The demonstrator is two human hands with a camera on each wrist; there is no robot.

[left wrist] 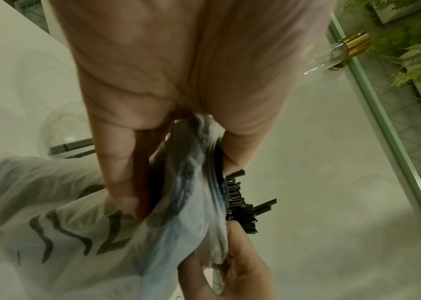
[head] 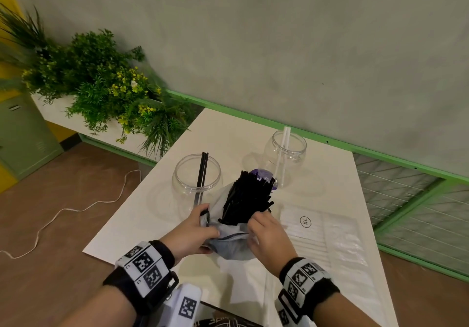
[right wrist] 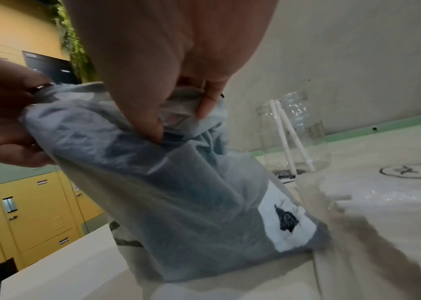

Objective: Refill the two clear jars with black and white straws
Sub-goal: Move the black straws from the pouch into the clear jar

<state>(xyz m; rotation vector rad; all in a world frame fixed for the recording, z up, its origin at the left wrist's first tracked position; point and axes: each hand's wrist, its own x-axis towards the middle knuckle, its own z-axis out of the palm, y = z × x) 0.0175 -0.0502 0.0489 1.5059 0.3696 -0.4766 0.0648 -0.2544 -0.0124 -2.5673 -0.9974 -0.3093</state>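
Note:
Two clear jars stand on the white table [head: 157,215]. The left jar [head: 196,173] holds two black straws [head: 202,172]; the right jar [head: 285,156] [right wrist: 294,132] holds two white straws [head: 283,149] [right wrist: 285,138]. Between them a bundle of black straws [head: 247,197] [left wrist: 242,205] sticks out of a crumpled translucent plastic bag [head: 228,240] [left wrist: 191,203] [right wrist: 178,192]. My left hand [head: 193,230] [left wrist: 137,172] grips the bag's left edge. My right hand [head: 266,235] [right wrist: 168,121] pinches the bag's mouth on the right, beside the straws.
A clear packet of white straws marked XL [head: 322,235] lies flat at my right. Green plants [head: 101,85] stand off the table's left far corner. A green rail [head: 330,144] runs along the wall behind the jars. A white cord [head: 63,212] trails on the floor; lockers [right wrist: 37,203] stand at left.

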